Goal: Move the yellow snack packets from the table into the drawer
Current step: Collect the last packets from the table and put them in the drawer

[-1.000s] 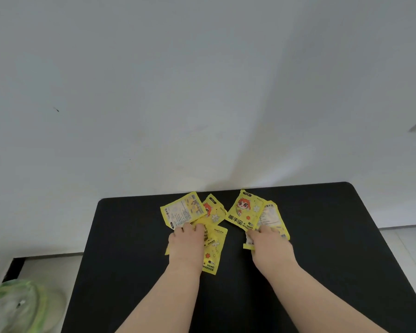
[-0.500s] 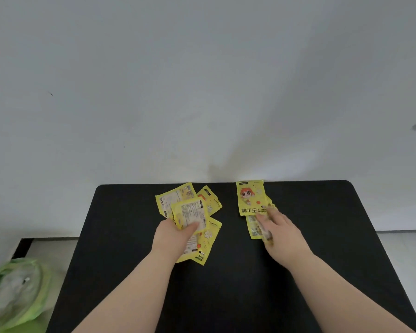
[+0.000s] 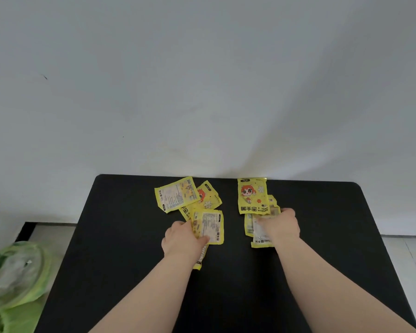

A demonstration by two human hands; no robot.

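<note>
Several yellow packets lie on the black table [image 3: 120,236] in two groups. My left hand [image 3: 181,239] pinches one packet [image 3: 210,225], printed back up, with another packet under the hand. Behind it lie a back-up packet [image 3: 175,194] and a cartoon-face packet [image 3: 208,194]. My right hand [image 3: 280,224] rests on and grips a pale-backed packet [image 3: 258,233] in the right group. A face-up packet [image 3: 252,195] with a red-haired cartoon lies just behind it. No drawer is in view.
A white wall [image 3: 202,80] rises right behind the table's far edge. A green and clear plastic bag [image 3: 12,280] sits on the floor at the lower left. Pale floor shows to the right of the table.
My left hand has drawn one packet back toward me, off the left pile. My right hand has slid down onto the lower right packets and closed on one.
</note>
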